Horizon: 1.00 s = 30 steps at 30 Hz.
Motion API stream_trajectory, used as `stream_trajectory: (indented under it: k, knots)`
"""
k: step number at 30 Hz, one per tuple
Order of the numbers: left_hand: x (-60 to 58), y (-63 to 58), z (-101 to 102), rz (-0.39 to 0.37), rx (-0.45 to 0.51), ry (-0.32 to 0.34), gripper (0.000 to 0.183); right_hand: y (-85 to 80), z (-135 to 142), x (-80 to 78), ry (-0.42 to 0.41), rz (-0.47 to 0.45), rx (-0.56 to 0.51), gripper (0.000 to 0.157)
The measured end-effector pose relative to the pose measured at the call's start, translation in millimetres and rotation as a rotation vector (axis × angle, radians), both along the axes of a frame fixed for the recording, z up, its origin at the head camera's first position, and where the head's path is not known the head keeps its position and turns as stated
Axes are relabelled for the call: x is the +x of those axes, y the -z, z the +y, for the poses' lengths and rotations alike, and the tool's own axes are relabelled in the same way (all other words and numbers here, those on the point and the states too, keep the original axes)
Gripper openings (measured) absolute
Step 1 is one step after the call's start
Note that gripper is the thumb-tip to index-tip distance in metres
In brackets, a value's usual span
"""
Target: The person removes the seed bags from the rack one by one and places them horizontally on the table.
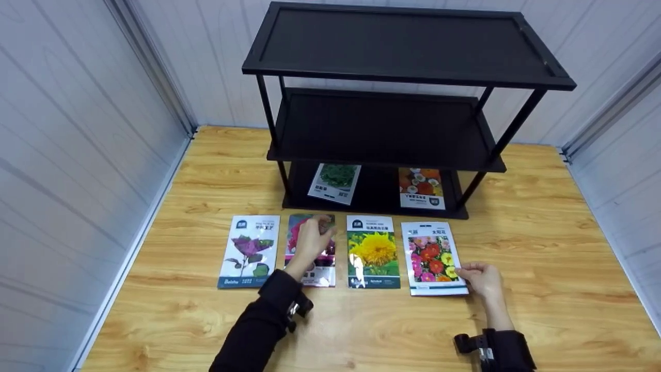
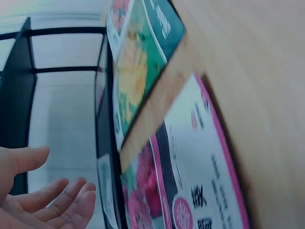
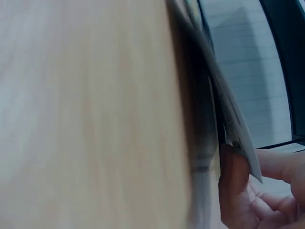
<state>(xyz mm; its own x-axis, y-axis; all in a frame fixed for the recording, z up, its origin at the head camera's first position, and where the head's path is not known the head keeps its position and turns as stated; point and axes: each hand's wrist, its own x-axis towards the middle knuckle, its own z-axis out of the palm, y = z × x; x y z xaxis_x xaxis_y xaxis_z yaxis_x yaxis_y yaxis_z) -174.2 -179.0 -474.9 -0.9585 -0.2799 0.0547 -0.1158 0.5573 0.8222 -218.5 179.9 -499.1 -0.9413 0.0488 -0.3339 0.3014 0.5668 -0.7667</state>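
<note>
Head view: a three-tier black rack at the back of a wooden counter. On the rack's bottom tier, two flat packets: a green-leaf packet toward the left, lying askew, and an orange-flower packet toward the right. Before the rack, left to right, a row of four more, all face up: a purple-flower packet, a crimson-flower packet, a yellow-flower packet and a mixed-flower packet. Left hand over the crimson-flower packet, partly covering it, contact unclear. Right hand at the near right corner of the mixed-flower packet, in front of the rack's right end. Contents of every packet hidden.

Left wrist view: thumb and fingers apart, nothing between them, rack beyond. Possible trouble: a low sweep nudging neighbouring packets askew, given such narrow gaps.

Right wrist view: thumb and finger pinching a packet's edge, raised from the counter, rack beyond. Likely risks: a slip or a creased corner, from so small a hold on glossy, bendable film.
</note>
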Motion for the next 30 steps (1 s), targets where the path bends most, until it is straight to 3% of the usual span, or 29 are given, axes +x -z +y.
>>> stream_trajectory:
  k: [6,10,15,19,20,24,25,26,28,30]
  knots:
    - [-21.8,4.6,-12,-0.058,0.000,-0.010,0.032,-2.1,3,2.3,-0.064,0.021,0.134,0.030]
    - [-36.7,5.3,-21,-0.109,-0.056,-0.032,0.037,-7.9,1,3.9,-0.097,0.057,0.216,0.030]
    - [-49.2,4.2,-31,-0.152,-0.114,-0.067,0.040,-18.7,-5,4.8,-0.117,0.066,0.246,0.032]
    - [-58.1,11.1,-41,-0.142,-0.136,-0.070,0.039,-26.1,-13,2.4,-0.141,0.103,0.242,0.034]
    - [-65.3,26.2,-46,-0.107,-0.158,-0.076,0.041,-27.5,-16,0.8,-0.148,0.114,0.237,0.034]
    - [-96.4,74.8,-66,-0.137,-0.189,-0.064,0.049,-31.2,-34,-10.7,-0.179,0.148,0.175,0.038]
    - [-96.7,73.3,-67,-0.126,-0.192,-0.057,0.049,-31.8,-40,-14.4,-0.193,0.160,0.161,0.039]
    - [-106.2,89.4,-70,-0.112,-0.210,-0.072,0.051,-32.2,-46,-18.2,-0.207,0.168,0.141,0.040]
    - [-110.6,88.6,-70,-0.132,-0.205,-0.067,0.054,-32.6,-60,-26.2,-0.240,0.203,0.105,0.040]
    - [-106.9,72.3,-64,-0.138,-0.201,-0.073,0.054,-33.3,-75,-33.9,-0.270,0.229,0.061,0.042]
